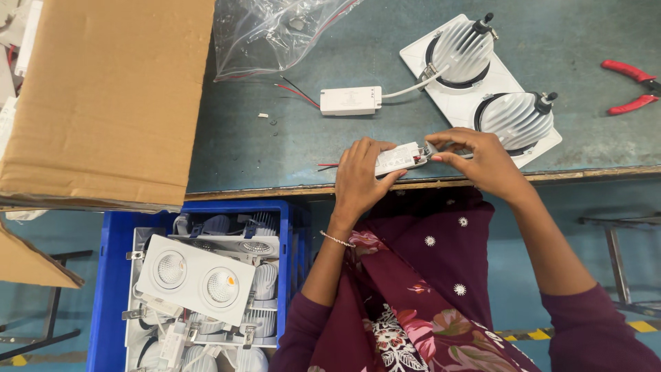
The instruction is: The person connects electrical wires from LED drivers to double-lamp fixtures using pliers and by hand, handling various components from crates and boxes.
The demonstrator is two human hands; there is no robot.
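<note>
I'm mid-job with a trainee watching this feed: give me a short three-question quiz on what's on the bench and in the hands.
1. True or false: the left hand rests on a small white driver box at the bench edge.
2. What is the right hand pinching? A) red pliers B) the wire end of that driver box C) a plastic bag
3. What does the blue crate below the bench hold?

Key:
1. True.
2. B; the red-handled pliers lie untouched at the far right.
3. White twin downlight fixtures, like the twin fixture lying on the bench.
</note>
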